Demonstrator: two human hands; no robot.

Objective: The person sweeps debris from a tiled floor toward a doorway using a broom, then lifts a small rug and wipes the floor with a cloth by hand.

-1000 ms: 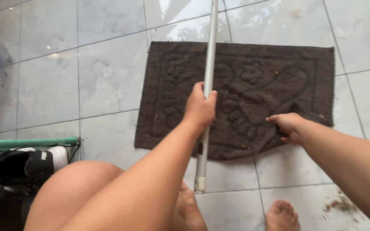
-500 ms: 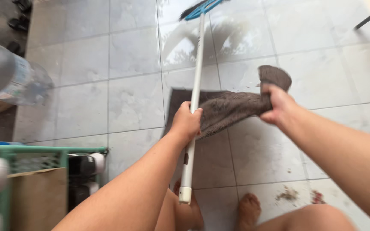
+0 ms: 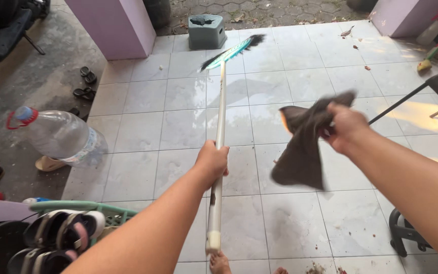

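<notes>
Head view — right hand (image 3: 348, 127) lifts limp brown mat (image 3: 302, 144).

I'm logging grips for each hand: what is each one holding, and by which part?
Left hand grips the broom mid-handle; right hand holds the brown mat bunched at its top edge.

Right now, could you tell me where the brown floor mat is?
In the head view, the brown mat hangs off the floor right of centre, gripped by the right hand, beside the broom handle held in the left hand.
</notes>
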